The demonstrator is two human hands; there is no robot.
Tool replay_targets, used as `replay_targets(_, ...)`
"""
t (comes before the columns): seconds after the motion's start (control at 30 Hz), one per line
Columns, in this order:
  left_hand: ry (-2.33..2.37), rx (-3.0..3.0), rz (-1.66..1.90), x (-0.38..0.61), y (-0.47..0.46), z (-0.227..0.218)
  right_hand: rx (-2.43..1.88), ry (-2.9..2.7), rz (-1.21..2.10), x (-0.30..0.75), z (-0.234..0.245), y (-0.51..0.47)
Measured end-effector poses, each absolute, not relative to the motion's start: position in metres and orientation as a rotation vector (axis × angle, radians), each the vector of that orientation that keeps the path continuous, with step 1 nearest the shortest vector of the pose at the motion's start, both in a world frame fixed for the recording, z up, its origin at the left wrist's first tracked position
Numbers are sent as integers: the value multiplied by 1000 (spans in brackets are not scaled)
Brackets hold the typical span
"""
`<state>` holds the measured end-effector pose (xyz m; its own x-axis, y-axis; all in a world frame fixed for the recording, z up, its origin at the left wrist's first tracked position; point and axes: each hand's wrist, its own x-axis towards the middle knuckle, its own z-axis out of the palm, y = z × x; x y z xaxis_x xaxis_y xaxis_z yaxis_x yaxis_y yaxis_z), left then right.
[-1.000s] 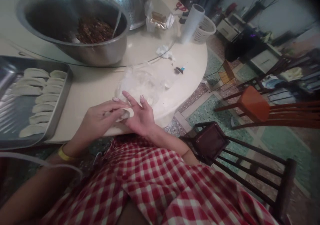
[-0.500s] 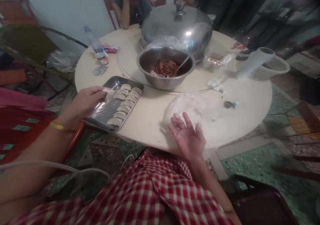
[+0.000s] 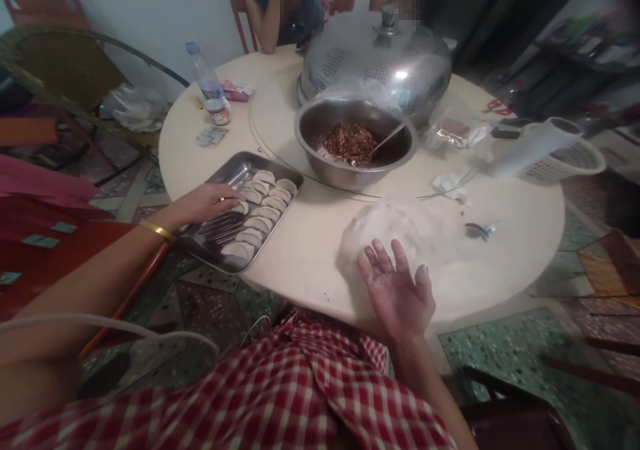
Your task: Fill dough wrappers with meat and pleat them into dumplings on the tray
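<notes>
My left hand (image 3: 207, 203) reaches over the metal tray (image 3: 210, 243), its fingertips pinched on a folded dumpling (image 3: 241, 207) that rests at the near end of the rows of dumplings (image 3: 265, 200). Palm up with spread fingers, my right hand (image 3: 399, 290) hovers empty at the table's front edge, just before a clear plastic bag of wrappers (image 3: 395, 233). Behind the tray stands a steel bowl of dark minced filling (image 3: 350, 143) with a spoon (image 3: 387, 140) in it.
A perforated steel dome cover (image 3: 375, 63) sits behind the bowl on the round cream table (image 3: 310, 250). A bottle (image 3: 205, 80), a small jar, a white roll (image 3: 525, 147), a basket (image 3: 575, 160) and tissues lie about. A person (image 3: 285, 3) sits across. Chairs surround the table.
My left hand carried the folded dumpling from my right palm to the tray and now sets it at the row's end. My right hand stayed open, and my view rose.
</notes>
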<state>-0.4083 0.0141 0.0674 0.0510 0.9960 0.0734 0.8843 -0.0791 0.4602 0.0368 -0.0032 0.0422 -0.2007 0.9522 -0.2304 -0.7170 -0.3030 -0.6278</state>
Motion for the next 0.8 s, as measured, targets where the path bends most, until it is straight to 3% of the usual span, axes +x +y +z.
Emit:
replay_targets(0.47, 1872, 2367, 362, -408, 18, 62, -714, -452, 1765, 37, 43, -2)
replay_targets(0.8, 2155, 2289, 30, -411, 4, 63, -695, -458, 1738, 44, 46, -5)
